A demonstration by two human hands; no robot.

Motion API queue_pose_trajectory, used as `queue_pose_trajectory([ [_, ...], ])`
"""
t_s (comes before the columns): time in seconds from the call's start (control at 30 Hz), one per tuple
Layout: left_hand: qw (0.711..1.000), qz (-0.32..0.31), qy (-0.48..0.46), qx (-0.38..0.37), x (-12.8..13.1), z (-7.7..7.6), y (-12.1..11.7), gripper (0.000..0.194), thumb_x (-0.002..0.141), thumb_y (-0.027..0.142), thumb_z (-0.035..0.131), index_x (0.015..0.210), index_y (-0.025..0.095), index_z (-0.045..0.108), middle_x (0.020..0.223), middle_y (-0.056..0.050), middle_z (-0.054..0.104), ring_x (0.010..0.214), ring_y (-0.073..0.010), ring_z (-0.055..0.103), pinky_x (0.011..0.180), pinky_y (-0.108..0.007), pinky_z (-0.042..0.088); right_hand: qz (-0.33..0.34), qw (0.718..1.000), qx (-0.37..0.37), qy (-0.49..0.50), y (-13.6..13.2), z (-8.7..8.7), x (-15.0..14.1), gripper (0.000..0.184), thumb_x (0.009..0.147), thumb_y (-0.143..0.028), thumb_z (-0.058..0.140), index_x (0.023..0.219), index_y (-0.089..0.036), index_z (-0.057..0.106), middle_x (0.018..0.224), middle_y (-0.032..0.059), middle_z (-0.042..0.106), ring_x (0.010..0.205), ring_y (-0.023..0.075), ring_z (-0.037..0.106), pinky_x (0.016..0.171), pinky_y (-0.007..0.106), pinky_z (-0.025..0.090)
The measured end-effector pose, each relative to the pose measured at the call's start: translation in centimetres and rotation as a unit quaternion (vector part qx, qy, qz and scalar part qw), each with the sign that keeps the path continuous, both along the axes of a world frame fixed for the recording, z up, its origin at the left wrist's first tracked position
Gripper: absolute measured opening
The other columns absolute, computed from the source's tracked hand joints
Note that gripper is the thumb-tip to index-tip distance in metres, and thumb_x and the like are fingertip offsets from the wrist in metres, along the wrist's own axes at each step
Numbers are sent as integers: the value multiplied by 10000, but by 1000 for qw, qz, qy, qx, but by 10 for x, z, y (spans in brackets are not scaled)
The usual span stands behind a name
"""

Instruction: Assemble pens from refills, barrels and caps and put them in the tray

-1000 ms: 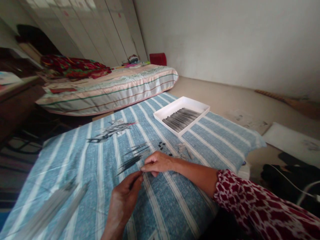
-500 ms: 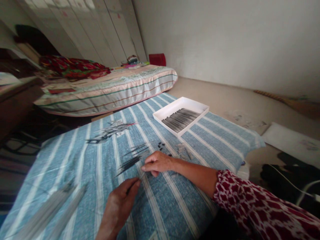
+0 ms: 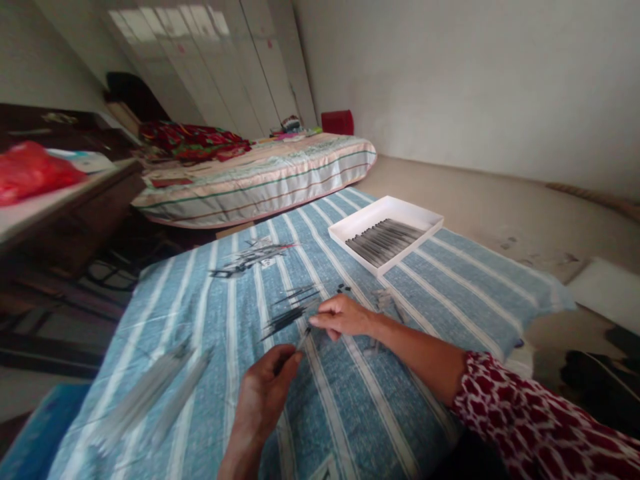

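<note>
Between the fingers of my left hand point(image 3: 270, 383) is a slim, clear pen barrel point(image 3: 303, 340), slanting up and away. My right hand point(image 3: 345, 316) pinches at its far, darker end; the fingers partly hide what they grip there. Just beyond lies a bundle of thin dark refills point(image 3: 284, 323), with a few more sticks behind it. Small black plugs point(image 3: 343, 288) and clear little pieces point(image 3: 384, 299) lie around my right hand and forearm. At lower left rest two bundles of long translucent barrels point(image 3: 145, 387).
A white tray point(image 3: 379, 271) of dark-tipped pens in a row stands past my right hand. A loose heap of pen parts point(image 3: 253, 257) lies at the far left of the blue striped cloth point(image 3: 210, 413). Beyond are a bed point(image 3: 270, 180) and a side table with a red bag point(image 3: 37, 173).
The view has swung left, so everything sits further right in the picture. My hands are slightly further apart, and more of the pen barrel shows between them.
</note>
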State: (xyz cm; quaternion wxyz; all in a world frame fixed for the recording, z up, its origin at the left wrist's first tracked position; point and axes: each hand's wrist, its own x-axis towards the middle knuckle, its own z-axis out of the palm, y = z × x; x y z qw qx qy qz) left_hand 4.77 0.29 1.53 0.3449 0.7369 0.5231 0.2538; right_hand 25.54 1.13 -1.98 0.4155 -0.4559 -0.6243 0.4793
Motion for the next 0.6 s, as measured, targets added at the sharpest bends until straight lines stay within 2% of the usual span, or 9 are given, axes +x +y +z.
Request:
queue_pose_trajectory([
  [0.1,999,34,-27,-5,-4,0,0,222,676,388,627,730,175,664,598,14,641,587,-168,597,567,-244,466,-69,997,18,14,3,0,17,391,810,-449,540,542,-174,468,423,-50,531,390,64,455,459,184,368],
  [0.23,995,66,-68,-38,-6,-3,-3,185,679,357,641,697,174,655,557,21,602,527,-144,549,515,-232,428,-107,994,28,26,4,-3,35,321,800,-435,534,611,-178,492,412,-60,508,374,69,429,427,187,342],
  [0.33,989,64,-103,-81,-2,-5,-6,147,679,317,642,673,171,654,543,23,590,507,-132,535,489,-220,405,-90,995,38,18,0,-1,31,205,740,-363,600,775,-162,593,418,-77,498,375,74,416,429,193,336],
  [0.47,977,50,-153,-137,5,-5,-13,125,670,268,665,621,155,644,476,31,548,452,-105,493,454,-203,372,-42,993,102,-40,-12,5,10,260,708,-274,631,939,-157,652,513,-65,532,440,69,415,474,196,339],
  [0.53,957,60,-218,-179,8,-4,-16,130,683,267,672,649,145,641,512,15,589,445,-99,500,448,-201,386,-27,991,117,-58,-17,4,-1,299,733,-273,609,1003,-150,643,578,-44,564,478,74,440,494,199,351],
  [0.6,919,81,-311,-229,10,-3,-18,139,694,268,681,702,137,635,596,-17,647,469,-106,539,454,-206,421,-26,992,104,-65,-20,1,-8,335,747,-279,596,1050,-139,626,585,-40,558,491,80,447,495,201,351],
])
